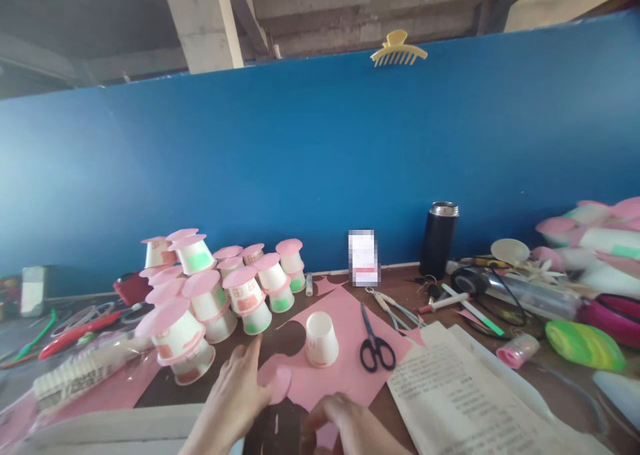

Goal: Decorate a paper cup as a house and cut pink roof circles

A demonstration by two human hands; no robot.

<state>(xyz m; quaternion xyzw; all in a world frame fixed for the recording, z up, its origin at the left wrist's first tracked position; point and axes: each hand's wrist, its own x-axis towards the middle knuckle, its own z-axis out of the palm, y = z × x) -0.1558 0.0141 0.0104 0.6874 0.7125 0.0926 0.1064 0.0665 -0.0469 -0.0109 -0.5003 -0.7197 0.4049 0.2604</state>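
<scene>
My left hand (235, 392) is at the lower middle with fingers stretched out and thumb apart. Its thumb is at the edge of a small rounded pink paper piece (281, 383); whether it grips this piece is unclear. My right hand (347, 418) hovers, fingers loosely bent and apart, over the near edge of the pink paper sheet (345, 375). On that sheet a white paper cup (321, 340) stands upside down, with faint marks on its side. Black-handled scissors (376, 348) lie to the right of the cup.
Stacked cups with pink discs (200, 302) crowd the left. A sleeve of cups (85, 375) lies beside them. To the right are printed sheets (450, 388), a black bottle (440, 242), pens and a green-yellow lump (584, 344). A blue partition (300, 155) stands behind.
</scene>
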